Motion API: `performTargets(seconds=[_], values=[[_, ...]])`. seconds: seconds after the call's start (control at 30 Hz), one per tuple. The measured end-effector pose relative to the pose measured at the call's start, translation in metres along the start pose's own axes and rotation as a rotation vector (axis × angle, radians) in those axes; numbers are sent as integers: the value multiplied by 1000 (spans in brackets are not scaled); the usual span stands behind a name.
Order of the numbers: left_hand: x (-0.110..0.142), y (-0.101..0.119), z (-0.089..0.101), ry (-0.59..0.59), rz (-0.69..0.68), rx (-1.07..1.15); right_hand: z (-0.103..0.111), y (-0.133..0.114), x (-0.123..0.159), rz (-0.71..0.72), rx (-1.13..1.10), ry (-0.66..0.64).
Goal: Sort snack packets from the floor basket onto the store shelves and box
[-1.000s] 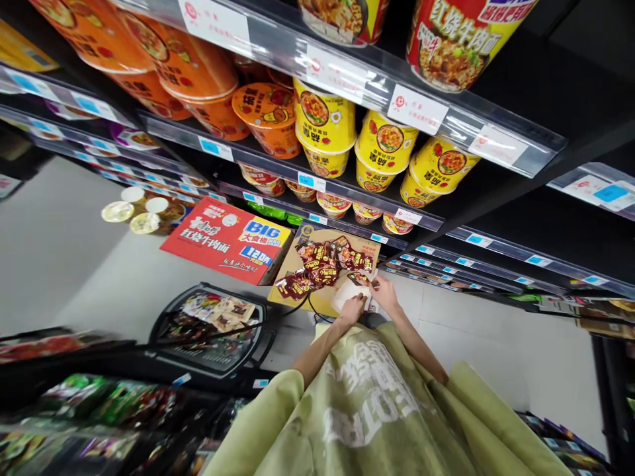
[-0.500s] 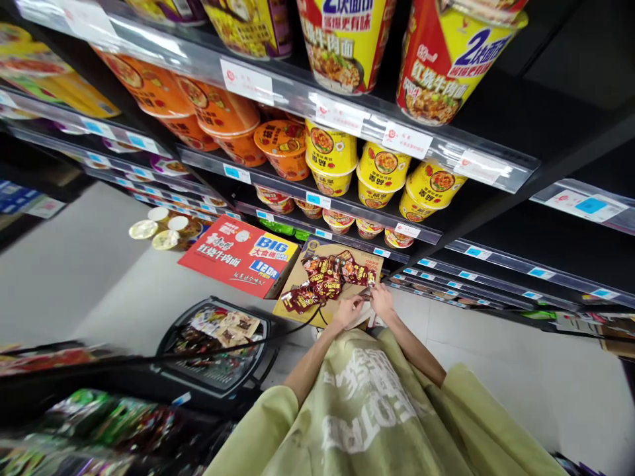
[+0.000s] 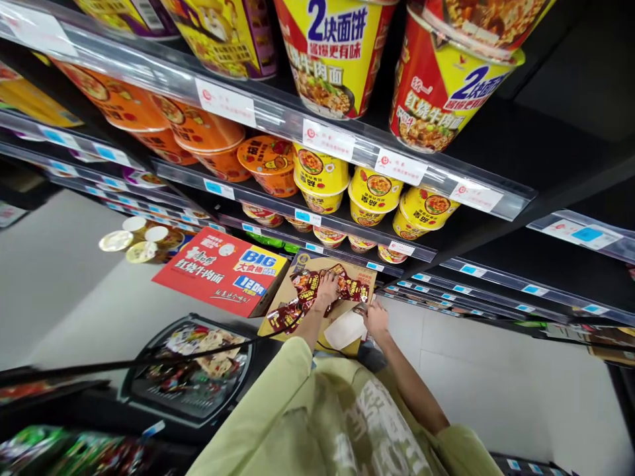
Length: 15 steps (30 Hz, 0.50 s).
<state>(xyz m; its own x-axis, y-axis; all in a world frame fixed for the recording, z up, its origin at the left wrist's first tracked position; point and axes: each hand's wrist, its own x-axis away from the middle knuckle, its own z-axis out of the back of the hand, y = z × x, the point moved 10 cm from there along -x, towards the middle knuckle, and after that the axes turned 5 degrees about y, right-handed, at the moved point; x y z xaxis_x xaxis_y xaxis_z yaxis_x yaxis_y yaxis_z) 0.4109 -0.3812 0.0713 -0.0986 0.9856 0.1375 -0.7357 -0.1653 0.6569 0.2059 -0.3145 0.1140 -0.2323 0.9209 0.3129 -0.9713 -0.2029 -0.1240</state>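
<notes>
My left hand [image 3: 326, 291] reaches over the pile of dark red snack packets [image 3: 354, 289] on top of a brown cardboard box [image 3: 296, 263]. Its fingers are apart and touch the packets; no packet is lifted. My right hand [image 3: 377, 320] is closed at the box's right side, at the upper right edge of a white tray-like piece [image 3: 346, 328]. A small dark part shows at that edge beside the fingers, too small to make out. The white piece lies tilted over the box's near right corner.
A red carton [image 3: 213, 271] adjoins the box on the left, with several lidded cups [image 3: 141, 238] beyond. A dark basket [image 3: 188, 370] of packets stands at lower left. Shelves with yellow noodle tubs [image 3: 321, 173] and orange tubs [image 3: 268, 165] rise ahead. Grey floor [image 3: 476, 370] extends right.
Both hands were together at the white piece. My left hand has let go and moved forward and left onto the packets; my right hand stays at the white piece, which is now more exposed.
</notes>
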Motion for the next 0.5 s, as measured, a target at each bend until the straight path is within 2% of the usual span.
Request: performTargets(seconds=[0.13,0.33,0.5], values=[[-8,-1,-6,-59,-13,-17,0,8,0,-38,-23,49],[-22,-2,-8,-79,-9,-67,-16,22,-3,-107,-139,-22],[-23,0,-7,-60,17,-105,-8,26,1,-93,-210,68]])
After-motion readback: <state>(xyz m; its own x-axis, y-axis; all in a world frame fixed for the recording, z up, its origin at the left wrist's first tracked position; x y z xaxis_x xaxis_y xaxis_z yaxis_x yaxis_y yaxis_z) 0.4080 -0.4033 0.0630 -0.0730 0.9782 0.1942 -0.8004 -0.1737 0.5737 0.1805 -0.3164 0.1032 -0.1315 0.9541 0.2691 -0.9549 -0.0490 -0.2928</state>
